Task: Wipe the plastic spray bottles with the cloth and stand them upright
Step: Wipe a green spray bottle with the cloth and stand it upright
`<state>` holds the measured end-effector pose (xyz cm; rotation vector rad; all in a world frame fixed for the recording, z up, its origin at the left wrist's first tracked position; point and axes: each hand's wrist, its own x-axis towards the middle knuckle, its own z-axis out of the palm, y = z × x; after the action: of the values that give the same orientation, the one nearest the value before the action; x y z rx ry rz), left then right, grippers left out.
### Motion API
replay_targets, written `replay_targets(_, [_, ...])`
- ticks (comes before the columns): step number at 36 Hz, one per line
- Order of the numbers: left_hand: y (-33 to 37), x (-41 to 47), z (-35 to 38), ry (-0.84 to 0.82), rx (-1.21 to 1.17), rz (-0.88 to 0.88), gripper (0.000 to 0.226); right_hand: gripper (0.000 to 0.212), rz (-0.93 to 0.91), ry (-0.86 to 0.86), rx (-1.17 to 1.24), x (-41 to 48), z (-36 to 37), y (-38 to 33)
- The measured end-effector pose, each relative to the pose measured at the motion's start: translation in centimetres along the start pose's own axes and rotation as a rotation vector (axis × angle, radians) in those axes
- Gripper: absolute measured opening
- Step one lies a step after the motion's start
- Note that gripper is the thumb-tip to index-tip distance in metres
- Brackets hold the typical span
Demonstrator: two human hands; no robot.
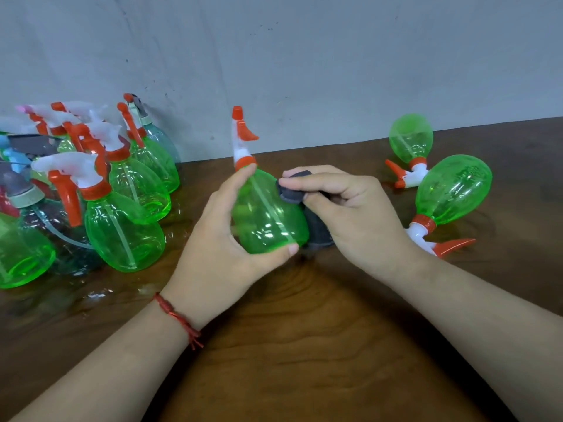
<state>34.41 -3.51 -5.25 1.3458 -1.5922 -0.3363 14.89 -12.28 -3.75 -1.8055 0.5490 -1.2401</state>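
Our left hand [225,236] grips the bottle [268,220] at mid-table [304,345]; our right hand [350,205] pinches the cloth [292,190] against its side. Upright bottles [122,193] crowd the left; two lying bottles [451,190] rest at right.

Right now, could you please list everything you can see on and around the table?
held spray bottle: one, green with white and orange head, mid-table, in the left hand's grip
cloth: one, dark grey, against that bottle's right side
standing spray bottles: roughly ten (overlapping), mostly green, some teal, left by the wall
far lying bottle: one, green, on its side, right, near the wall
near lying bottle: one, green, on its side, just in front of it
table: one, brown wood
wall: one, grey, behind the table
bracelet: one, red string, left wrist
left hand: grips the held spray bottle
right hand: pinches the cloth
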Motion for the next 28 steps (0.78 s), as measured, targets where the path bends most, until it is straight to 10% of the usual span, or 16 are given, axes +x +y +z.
replay_targets(6, [-0.7,0.7,-0.7,0.173,-0.02,-0.122,0.111,0.037,-0.08,-0.093,-0.141,-0.9,0.5,-0.4])
replay_targets(21, [3.1,-0.9,0.3,-0.204,-0.238,0.043,0.113,0.028,0.091,0.123,0.284,0.6,-0.2,-1.0])
replay_targets(28, [2.3,-0.4,-0.1,-0.193,0.027,0.091,0.115,0.029,0.072,0.102,0.268,0.6,-0.5,-0.9])
